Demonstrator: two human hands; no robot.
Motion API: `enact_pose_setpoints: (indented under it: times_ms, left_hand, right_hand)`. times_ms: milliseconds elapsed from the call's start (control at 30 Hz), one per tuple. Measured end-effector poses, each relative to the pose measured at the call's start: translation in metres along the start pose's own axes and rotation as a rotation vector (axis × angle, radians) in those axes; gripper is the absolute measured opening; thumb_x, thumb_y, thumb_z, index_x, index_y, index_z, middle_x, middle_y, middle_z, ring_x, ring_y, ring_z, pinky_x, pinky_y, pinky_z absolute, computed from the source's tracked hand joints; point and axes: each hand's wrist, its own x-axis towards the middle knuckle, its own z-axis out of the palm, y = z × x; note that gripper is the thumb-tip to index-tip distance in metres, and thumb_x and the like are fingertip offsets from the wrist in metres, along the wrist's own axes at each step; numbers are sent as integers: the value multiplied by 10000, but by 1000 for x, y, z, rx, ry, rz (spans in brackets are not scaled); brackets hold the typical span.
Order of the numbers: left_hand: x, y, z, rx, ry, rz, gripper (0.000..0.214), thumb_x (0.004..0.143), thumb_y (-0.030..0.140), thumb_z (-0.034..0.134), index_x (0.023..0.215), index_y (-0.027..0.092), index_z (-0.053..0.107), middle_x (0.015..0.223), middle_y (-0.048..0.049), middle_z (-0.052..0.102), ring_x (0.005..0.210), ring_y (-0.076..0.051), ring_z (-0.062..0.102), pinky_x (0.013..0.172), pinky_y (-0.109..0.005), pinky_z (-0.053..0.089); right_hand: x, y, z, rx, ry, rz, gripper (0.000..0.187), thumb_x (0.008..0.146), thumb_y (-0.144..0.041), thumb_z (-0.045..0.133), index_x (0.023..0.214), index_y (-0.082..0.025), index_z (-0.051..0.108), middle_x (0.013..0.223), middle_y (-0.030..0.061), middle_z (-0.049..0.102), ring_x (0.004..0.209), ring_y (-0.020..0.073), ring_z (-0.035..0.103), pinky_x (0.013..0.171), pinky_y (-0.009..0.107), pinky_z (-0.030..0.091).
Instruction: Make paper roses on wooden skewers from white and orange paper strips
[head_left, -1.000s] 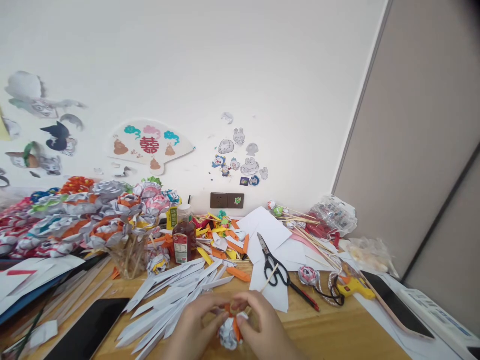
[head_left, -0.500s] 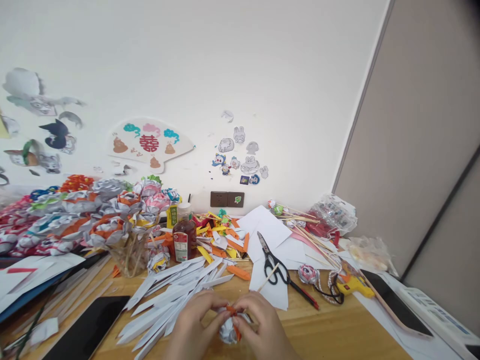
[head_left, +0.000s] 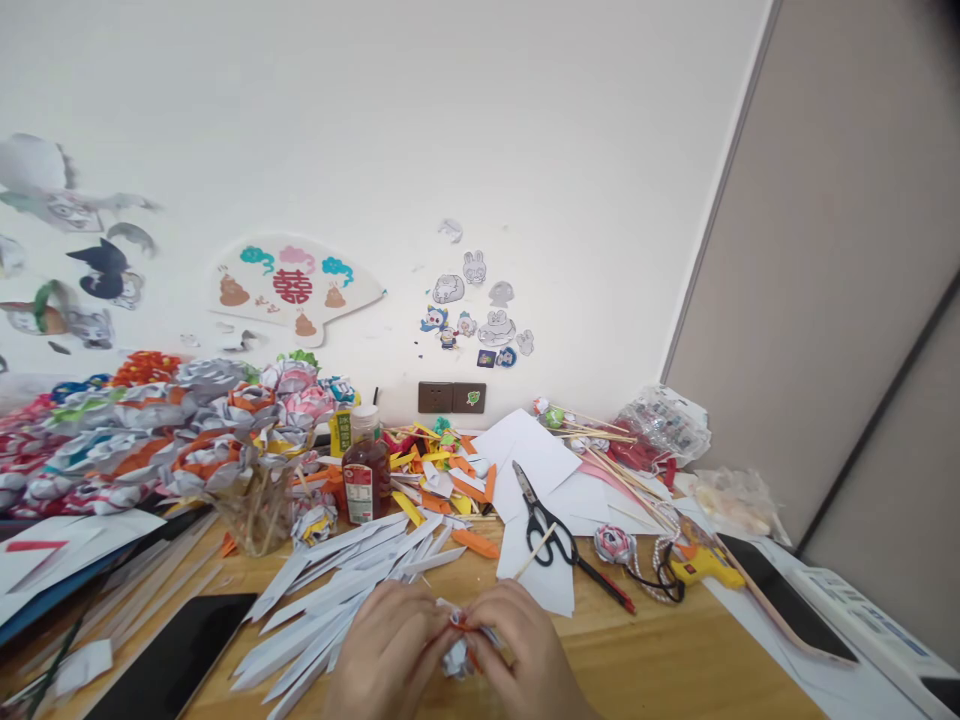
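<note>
Between my two hands, low in the middle of the head view, is a small paper flower of white and orange folded paper. My left hand pinches it from the left, fingers bent over its upper edge. From the right, my right hand grips an orange part with thumb and forefinger. My fingers cover much of the flower. A thin wooden stick slants up beyond my right hand, over the handles of black scissors. White folded paper strips lie fanned out left of my hands.
Many finished paper flowers are heaped at the back left. A jar stands by orange and yellow paper pieces. On the right lie a yellow glue gun and a phone; another phone is at front left.
My left hand has turned and its fingers have closed further over the flower's top. Less of the orange paper shows now. The whole view has shifted slightly.
</note>
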Motion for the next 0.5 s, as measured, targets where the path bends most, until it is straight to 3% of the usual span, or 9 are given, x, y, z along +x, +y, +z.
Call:
enact_pose_setpoints:
  times_ms: [100, 367, 433, 500]
  left_hand:
    - [-3, 0, 1, 8, -8, -22, 97, 834, 139, 617, 787, 224, 612, 706, 10, 722, 637, -150, 650, 652, -259, 478]
    - [-9, 2, 5, -56, 59, -237, 97, 800, 270, 668, 715, 237, 637, 659, 11, 704, 637, -165, 652, 627, -244, 495]
    - [-7, 3, 4, -107, 56, -302, 123, 782, 287, 668, 673, 234, 646, 625, 8, 692, 608, -168, 642, 603, -247, 492]
    - [-3, 4, 3, -165, 3, -452, 143, 741, 302, 675, 623, 226, 650, 593, 3, 682, 583, -180, 632, 575, -253, 490]
  right_hand:
    - [0, -1, 1, 5, 17, -1, 107, 899, -137, 509, 892, -218, 579, 810, 39, 667, 757, 180, 606, 701, 280, 460]
    - [0, -3, 2, 21, 33, 7, 125, 897, -136, 493, 869, -218, 584, 794, 40, 660, 750, 180, 601, 699, 283, 454]
    - [0, -2, 2, 50, 24, 49, 130, 894, -158, 491, 848, -215, 598, 790, 44, 660, 756, 184, 598, 711, 293, 452]
    - [0, 0, 2, 122, 5, 184, 104, 868, -206, 526, 803, -204, 607, 780, 47, 654, 750, 185, 596, 703, 295, 453]
